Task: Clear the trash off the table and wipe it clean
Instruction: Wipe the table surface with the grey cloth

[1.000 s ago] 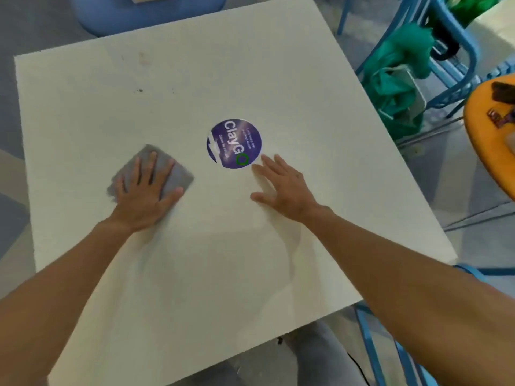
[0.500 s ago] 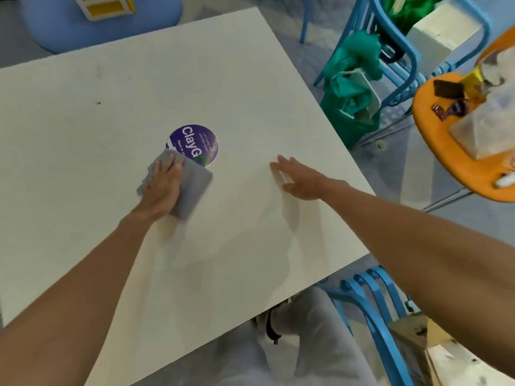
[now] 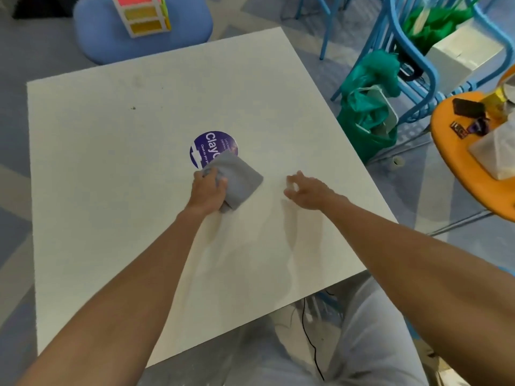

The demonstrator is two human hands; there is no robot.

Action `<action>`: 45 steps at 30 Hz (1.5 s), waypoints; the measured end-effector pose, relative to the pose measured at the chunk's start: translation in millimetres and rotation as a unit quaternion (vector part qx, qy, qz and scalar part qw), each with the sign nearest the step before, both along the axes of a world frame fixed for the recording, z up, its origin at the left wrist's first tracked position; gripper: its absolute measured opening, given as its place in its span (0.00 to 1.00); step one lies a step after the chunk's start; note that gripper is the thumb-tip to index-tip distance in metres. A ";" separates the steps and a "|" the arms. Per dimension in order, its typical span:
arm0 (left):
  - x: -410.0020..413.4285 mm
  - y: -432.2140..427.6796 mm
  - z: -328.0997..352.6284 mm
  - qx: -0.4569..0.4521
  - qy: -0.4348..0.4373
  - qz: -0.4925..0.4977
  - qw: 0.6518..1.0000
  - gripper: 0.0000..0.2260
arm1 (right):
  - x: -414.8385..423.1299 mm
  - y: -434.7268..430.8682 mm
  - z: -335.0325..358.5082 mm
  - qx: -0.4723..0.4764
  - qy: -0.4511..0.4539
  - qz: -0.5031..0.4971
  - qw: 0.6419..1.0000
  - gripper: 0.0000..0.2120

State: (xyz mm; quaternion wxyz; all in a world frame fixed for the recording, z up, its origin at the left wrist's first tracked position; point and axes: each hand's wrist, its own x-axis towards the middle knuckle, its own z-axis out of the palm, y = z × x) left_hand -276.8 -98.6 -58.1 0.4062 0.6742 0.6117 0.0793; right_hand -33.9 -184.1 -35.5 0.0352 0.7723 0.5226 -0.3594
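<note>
A square white table (image 3: 111, 190) fills most of the view, with a round purple sticker (image 3: 207, 144) at its middle. My left hand (image 3: 207, 190) grips a folded grey cloth (image 3: 239, 179) that lies on the table and covers the sticker's lower right edge. My right hand (image 3: 305, 189) hovers just right of the cloth with its fingers loosely curled and nothing in it. A small dark speck (image 3: 133, 108) sits on the far left part of the tabletop.
A green plastic bag (image 3: 367, 118) lies on the floor right of the table, beside blue metal chairs (image 3: 412, 65). An orange round table (image 3: 457, 160) with wrappers stands at the far right. A blue seat (image 3: 139, 32) with a coloured box is beyond the table.
My left hand has slid the cloth to the right, past the sticker's lower edge, and its fingers have curled round the cloth. My right hand has lifted off the table and its fingers have curled.
</note>
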 end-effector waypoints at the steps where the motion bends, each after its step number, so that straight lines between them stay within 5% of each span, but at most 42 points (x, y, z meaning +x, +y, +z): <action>1: 3.7 2.7 1.8 -0.022 -0.052 0.000 0.998 0.14 | -5.0 7.8 4.0 0.033 -0.005 -0.039 0.999 0.25; 3: 13.1 5.8 10.1 -0.086 -0.152 0.003 0.985 0.10 | -16.8 25.3 9.2 0.118 0.000 -0.070 0.991 0.24; 6: 25.6 11.9 23.1 -0.135 -0.261 0.080 0.953 0.14 | -31.0 53.4 2.4 0.233 0.010 0.024 0.972 0.25; 8: 25.8 17.7 16.8 -0.001 -0.220 0.190 0.957 0.13 | -31.0 72.4 -9.8 0.240 0.042 0.085 0.966 0.25; 11: 24.8 25.3 -5.9 0.141 -0.012 0.218 0.966 0.13 | -15.0 99.1 -31.6 0.141 0.020 0.206 0.968 0.34; 13: 39.0 30.2 -19.1 0.125 0.121 0.183 0.968 0.20 | 4.3 119.9 -41.3 0.111 0.002 0.258 0.960 0.37; 16: 71.4 41.0 -20.1 0.052 0.206 0.192 0.958 0.25 | 38.3 161.6 -41.9 0.094 -0.016 0.313 0.945 0.38; 21: 87.2 55.4 -10.1 -0.033 0.217 0.244 0.945 0.27 | 85.0 220.5 -23.3 0.080 -0.075 0.417 0.902 0.34; 28: 81.0 60.2 -7.6 -0.021 0.181 0.267 0.946 0.28 | 114.0 265.3 -19.9 0.024 0.074 0.488 0.869 0.35; 33: 80.3 61.7 -11.9 -0.016 0.180 0.271 0.945 0.28 | 120.6 287.2 -19.9 0.026 0.055 0.566 0.822 0.35; 45: 82.2 61.2 -11.6 -0.013 0.179 0.283 0.942 0.28 | 122.6 279.3 -36.8 0.087 0.032 0.565 0.820 0.39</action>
